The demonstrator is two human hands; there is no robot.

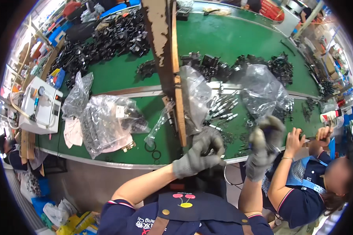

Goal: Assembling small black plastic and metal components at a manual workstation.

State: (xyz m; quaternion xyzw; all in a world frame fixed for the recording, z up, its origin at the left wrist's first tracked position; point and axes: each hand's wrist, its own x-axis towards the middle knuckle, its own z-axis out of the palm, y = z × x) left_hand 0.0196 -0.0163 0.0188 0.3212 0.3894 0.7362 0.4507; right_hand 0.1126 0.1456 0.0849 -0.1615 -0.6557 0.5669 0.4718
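My left hand (199,154), in a grey knit glove, is curled closed at the green table's front edge. A small dark piece shows between its fingers, too small to name. To its right, my right hand (259,152), gloved alike, is raised with its fingers blurred by motion; whether it holds anything is unclear. Beyond the hands lie a heap of slim silvery metal parts (222,107) and a clear plastic bag (264,92). Another clear bag (196,92) stands against the wooden post. Small dark rings and bits (231,139) are scattered between my hands.
A rusty post with a wooden strip (179,105) rises left of my hands. Plastic bags (110,121) and a white box with a gauge (41,105) lie further left. Black parts (117,37) are heaped at the back. A co-worker (302,180) works close on the right.
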